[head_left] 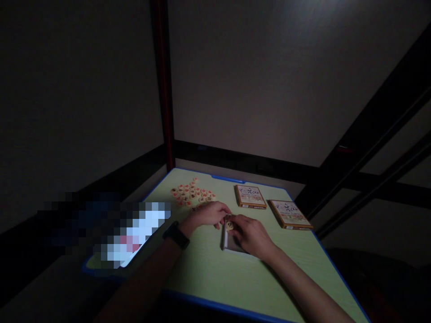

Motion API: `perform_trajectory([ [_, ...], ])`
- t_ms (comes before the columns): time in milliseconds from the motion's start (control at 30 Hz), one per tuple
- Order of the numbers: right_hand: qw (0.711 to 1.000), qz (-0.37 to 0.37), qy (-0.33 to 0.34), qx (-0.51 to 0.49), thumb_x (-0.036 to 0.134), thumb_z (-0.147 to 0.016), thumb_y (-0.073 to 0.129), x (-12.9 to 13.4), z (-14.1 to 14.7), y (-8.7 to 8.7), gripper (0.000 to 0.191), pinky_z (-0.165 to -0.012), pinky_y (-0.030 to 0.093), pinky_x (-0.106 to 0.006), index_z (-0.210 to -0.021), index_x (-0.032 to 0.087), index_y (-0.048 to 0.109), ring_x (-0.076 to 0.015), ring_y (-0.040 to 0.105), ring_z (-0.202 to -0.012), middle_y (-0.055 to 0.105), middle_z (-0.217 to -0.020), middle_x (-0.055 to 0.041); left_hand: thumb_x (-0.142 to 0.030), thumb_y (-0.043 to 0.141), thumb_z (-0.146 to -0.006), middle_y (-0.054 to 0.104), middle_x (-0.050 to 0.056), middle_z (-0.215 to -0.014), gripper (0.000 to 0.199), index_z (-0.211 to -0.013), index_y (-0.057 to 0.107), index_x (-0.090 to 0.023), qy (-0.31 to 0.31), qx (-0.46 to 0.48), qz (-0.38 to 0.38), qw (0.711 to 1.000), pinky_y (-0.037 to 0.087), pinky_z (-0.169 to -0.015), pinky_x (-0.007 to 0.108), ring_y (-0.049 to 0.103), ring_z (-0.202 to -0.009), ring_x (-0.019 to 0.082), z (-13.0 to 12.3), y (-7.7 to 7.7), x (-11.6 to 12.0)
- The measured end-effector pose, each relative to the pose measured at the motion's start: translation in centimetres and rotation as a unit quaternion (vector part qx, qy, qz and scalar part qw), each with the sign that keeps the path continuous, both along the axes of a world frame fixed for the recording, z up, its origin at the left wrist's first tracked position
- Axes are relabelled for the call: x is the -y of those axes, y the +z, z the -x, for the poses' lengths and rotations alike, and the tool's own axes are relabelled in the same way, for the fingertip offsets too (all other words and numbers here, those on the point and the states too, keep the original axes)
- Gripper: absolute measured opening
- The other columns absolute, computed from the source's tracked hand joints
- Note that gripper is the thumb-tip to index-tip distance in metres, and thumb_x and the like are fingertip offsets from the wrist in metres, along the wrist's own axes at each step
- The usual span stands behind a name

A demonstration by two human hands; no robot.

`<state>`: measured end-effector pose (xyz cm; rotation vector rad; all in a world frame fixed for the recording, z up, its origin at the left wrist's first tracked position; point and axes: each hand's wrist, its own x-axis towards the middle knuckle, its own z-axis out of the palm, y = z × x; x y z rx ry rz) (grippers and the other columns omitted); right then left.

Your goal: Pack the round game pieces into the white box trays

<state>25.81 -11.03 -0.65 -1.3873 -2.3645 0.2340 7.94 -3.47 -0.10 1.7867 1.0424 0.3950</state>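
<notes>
A small open box (237, 244) with pale walls and a dark inside lies on the table, partly covered by my right hand (251, 233). That hand is closed on a round Chinese chess piece (230, 225) with a dark character, held over the box's left part. My left hand (212, 214), a dark watch on its wrist, is at the box's far left corner with its fingers curled, close against the right fingertips. What it grips, if anything, is hidden. Loose Chinese chess pieces (192, 194) with red or dark characters lie just beyond my left hand.
Two flat printed boxes (251, 196) (290, 214) lie at the table's far right. The green table (198, 273) has a blue rim. A bright, pixelated screen-like object (143, 231) lies on the left. Walls stand close behind the table, and the room is dim.
</notes>
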Motion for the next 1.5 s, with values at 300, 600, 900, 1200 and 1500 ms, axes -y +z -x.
perform_trajectory([
  [300,1.000,0.006,-0.004,-0.026,0.016,-0.080,0.063,0.2,-0.3,1.0,0.041,-0.075,0.048,-0.030,-0.121,0.020,0.063,-0.0207,0.065,-0.082,0.071,-0.094,-0.0053,-0.014,0.044,-0.083,0.065,0.002,-0.075,0.033,-0.104,0.069,-0.013,0.047,0.009,-0.061,0.997,0.041,-0.041,0.014,0.056,-0.053,0.008,0.7,0.1,-0.9],
  [600,0.999,0.011,-0.006,-0.035,0.009,-0.075,0.061,0.0,-0.6,0.6,0.046,-0.071,0.046,-0.027,-0.119,0.022,0.064,-0.0192,0.065,-0.078,0.072,-0.085,-0.0014,-0.008,0.048,-0.078,0.067,0.003,-0.073,0.023,-0.089,0.068,-0.012,0.130,0.043,-0.047,0.989,0.045,-0.043,0.015,0.059,-0.053,0.008,0.6,-0.1,-1.5],
  [900,0.999,0.015,0.004,-0.032,0.010,-0.077,0.058,-0.1,-0.3,0.2,0.046,-0.076,0.049,-0.028,-0.122,0.021,0.064,-0.0205,0.068,-0.087,0.074,-0.097,-0.0047,-0.003,0.045,-0.081,0.065,0.003,-0.076,0.023,-0.087,0.066,-0.011,0.128,0.056,-0.027,0.990,0.048,-0.042,0.015,0.059,-0.052,0.008,0.3,-0.4,-1.4],
  [1200,0.987,0.037,0.002,-0.158,0.017,-0.079,0.061,-0.4,-1.4,0.9,0.034,-0.061,0.047,-0.025,-0.112,0.021,0.063,-0.0153,0.063,-0.063,0.071,-0.077,0.0008,-0.006,0.048,-0.079,0.066,0.001,-0.070,0.023,-0.086,0.069,-0.014,0.144,0.042,-0.096,0.984,0.046,-0.046,0.018,0.060,-0.053,0.010,0.5,-0.5,-1.6],
  [1500,0.971,-0.111,-0.134,-0.163,0.033,-0.088,0.048,-1.7,-3.1,0.4,0.027,-0.058,0.046,-0.027,-0.103,0.019,0.067,-0.0181,0.062,-0.059,0.070,-0.070,-0.0024,-0.007,0.042,-0.077,0.065,0.000,-0.066,0.028,-0.064,0.065,-0.017,0.144,-0.044,-0.280,0.948,0.045,-0.072,0.025,0.060,-0.070,0.015,0.5,1.4,-0.8],
])
